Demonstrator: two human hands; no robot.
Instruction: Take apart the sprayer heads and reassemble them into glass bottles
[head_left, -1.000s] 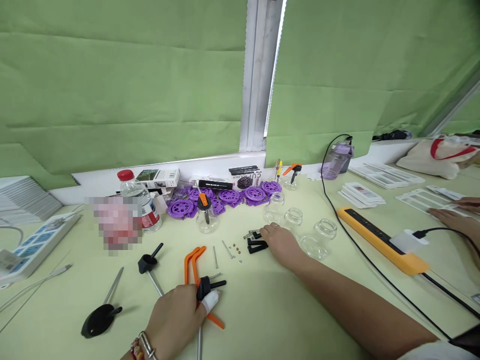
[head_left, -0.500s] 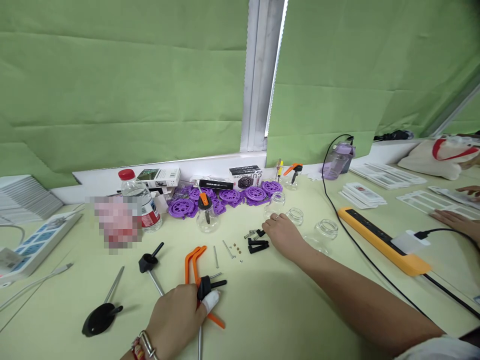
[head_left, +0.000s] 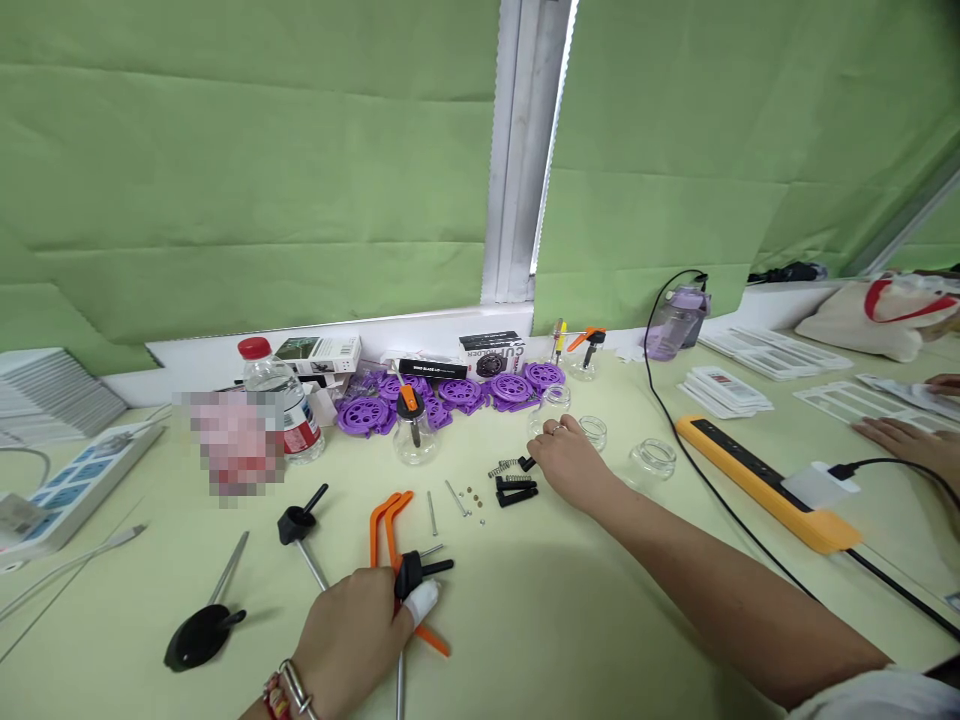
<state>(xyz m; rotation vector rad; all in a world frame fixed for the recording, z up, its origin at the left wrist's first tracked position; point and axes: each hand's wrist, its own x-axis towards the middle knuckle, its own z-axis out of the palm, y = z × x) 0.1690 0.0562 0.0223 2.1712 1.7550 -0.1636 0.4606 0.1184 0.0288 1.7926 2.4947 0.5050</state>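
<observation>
My left hand, its thumb wrapped in white, is closed round a black pump head with a side spout and a metal tube below. Orange levers lie against it and pass partly under the hand. Farther up the table, my right hand has its fingers closed on one end of a small black plastic piece; the fingertips are partly hidden. Beside it lie springs, other black pieces, metal pins and tiny brass bits.
Glass jars stand near my right hand. Behind are purple discs, a dispenser bottle and a water bottle. More black heads lie left. A yellow power strip and another person's hand are right.
My right hand has shifted slightly to the right, and the small black piece at its fingertips has moved with it. My left hand stays where it was.
</observation>
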